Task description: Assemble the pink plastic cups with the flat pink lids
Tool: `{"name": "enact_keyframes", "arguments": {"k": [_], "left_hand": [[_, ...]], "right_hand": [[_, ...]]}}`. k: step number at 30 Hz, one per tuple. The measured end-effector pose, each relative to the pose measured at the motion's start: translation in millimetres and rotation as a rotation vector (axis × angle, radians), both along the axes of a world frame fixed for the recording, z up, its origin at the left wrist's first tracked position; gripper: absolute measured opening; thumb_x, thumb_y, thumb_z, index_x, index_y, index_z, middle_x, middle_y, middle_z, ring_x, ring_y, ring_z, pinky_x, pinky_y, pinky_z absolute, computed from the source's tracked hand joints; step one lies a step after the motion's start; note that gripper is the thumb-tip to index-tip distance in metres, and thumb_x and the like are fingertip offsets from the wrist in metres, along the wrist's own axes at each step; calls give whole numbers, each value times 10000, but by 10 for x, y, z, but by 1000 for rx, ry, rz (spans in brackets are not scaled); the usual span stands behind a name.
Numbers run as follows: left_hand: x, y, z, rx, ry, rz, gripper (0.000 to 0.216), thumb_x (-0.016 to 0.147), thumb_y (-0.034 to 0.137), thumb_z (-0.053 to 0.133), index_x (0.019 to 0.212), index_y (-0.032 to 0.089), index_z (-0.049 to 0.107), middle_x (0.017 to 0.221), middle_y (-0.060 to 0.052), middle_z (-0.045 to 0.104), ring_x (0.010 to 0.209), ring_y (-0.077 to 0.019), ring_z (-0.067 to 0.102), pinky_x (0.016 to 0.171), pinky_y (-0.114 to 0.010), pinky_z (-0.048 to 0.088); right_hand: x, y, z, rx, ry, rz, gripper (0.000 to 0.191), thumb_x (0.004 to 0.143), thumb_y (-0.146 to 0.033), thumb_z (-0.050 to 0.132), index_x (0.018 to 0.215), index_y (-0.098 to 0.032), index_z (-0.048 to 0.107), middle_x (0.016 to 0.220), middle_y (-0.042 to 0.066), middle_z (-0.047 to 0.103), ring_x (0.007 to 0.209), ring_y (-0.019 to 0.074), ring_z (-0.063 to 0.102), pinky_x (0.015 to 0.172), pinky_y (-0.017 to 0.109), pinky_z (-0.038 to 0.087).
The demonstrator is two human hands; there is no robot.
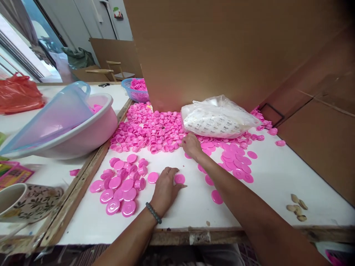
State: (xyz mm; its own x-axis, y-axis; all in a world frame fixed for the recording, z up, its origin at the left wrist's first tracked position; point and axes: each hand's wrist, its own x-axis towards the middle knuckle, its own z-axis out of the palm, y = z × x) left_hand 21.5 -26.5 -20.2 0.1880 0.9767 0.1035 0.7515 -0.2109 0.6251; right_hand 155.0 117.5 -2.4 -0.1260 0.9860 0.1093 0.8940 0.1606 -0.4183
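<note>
Left hand (pixel 165 189) (dark bead bracelet (pixel 153 213) on that wrist) low over the white tabletop (pixel 191 210), thumb and fingers part-spread in a loose C around a pink disc (pixel 179 178) at its 2 o'clock; disc lies flat, can't say if skin touches it. Right hand (pixel 191 145) at 1 o'clock from the left, fingers bent in at the near edge of the pile of pink cups (pixel 154 129); whether it has a cup pinched, can't say, fingertips too small. Bulk of pile at right hand's 10 o'clock, clear plastic bag (pixel 220 120) with white printed contents at its 2, sitting against the pile. Flat pink discs (pixel 235 162) spread between its 3 and 4. From left hand: another single disc (pixel 153 177) at 10, close; pink cluster (pixel 122 188), discs and cups mixed, at 9; floral mug (pixel 41 203) also 9, further out; white basin (pixel 97 136) with blue tub (pixel 59 107) leaning in it, 10; blue basket (pixel 129 87) of pink parts, 11; tan bits (pixel 297 210) at 3, well apart.
</note>
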Motion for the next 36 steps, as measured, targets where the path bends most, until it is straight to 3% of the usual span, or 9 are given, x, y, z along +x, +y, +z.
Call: {"name": "enact_keyframes", "arguments": {"k": [4, 9, 12, 16, 21, 24, 27, 30, 36], "left_hand": [[-26, 35, -8, -54, -69, 48, 366, 712, 180, 622, 1061, 189, 512, 911, -33, 580, 708, -142, 549, 651, -276, 438], [-47, 76, -13, -53, -101, 78, 384, 731, 168, 573, 1103, 181, 481, 909, -37, 601, 711, -142, 549, 644, -270, 433], [-46, 73, -27, -27, -88, 70, 378, 736, 175, 563, 1104, 183, 476, 914, -39, 602, 727, -147, 552, 650, -271, 434], [-37, 62, -29, -1, -64, 62, 315, 738, 180, 563, 1045, 183, 493, 889, -33, 600, 726, -151, 548, 637, -269, 433], [-22, 55, 0, 4, -49, 53, 291, 735, 191, 581, 1016, 181, 505, 883, -32, 601, 722, -152, 542, 620, -267, 432], [-14, 51, -3, 3, -56, 41, 298, 736, 201, 589, 1021, 185, 505, 894, -32, 604, 726, -150, 543, 623, -266, 436], [-12, 47, -27, -2, -79, 36, 324, 732, 204, 597, 1038, 192, 490, 910, -29, 608, 715, -141, 545, 624, -261, 443], [-10, 44, -49, -13, -99, 50, 370, 728, 203, 603, 1069, 198, 461, 918, -23, 613, 696, -132, 551, 624, -257, 451], [9, 48, -36, -50, -84, 77, 383, 738, 193, 601, 1083, 193, 434, 915, -24, 625, 725, -144, 582, 641, -266, 458]], "right_hand": [[96, -278, 76, 74, 79, 192, 195, 817, -213, 558, 634, -147, 573, 824, 55, 552, 784, 158, 491, 637, 270, 391], [297, -825, 148, 85, -46, 392, 232, 867, -185, 463, 660, -161, 564, 780, 47, 573, 740, 156, 451, 592, 263, 336], [332, -970, 79, 123, -124, 384, 249, 870, -144, 431, 665, -162, 570, 760, 50, 580, 728, 161, 436, 596, 272, 320], [333, -922, -13, 157, -169, 271, 247, 852, -108, 430, 652, -162, 565, 724, 43, 581, 699, 159, 440, 621, 282, 315], [407, -840, -13, 153, 14, 79, 233, 853, -168, 464, 636, -164, 550, 705, 32, 579, 691, 159, 480, 611, 272, 341], [431, -877, 58, 205, 151, 64, 197, 845, -206, 502, 657, -164, 545, 717, 34, 580, 692, 159, 486, 591, 264, 359], [397, -959, 108, 258, 186, 306, 175, 857, -186, 484, 698, -164, 556, 756, 40, 592, 735, 158, 490, 630, 264, 374], [329, -1037, 72, 228, 45, 582, 235, 860, -104, 425, 679, -159, 565, 711, 44, 587, 728, 156, 484, 630, 268, 358], [251, -1080, -52, 198, -82, 680, 229, 812, -26, 432, 682, -146, 577, 627, 29, 567, 710, 152, 460, 605, 253, 332]]}}
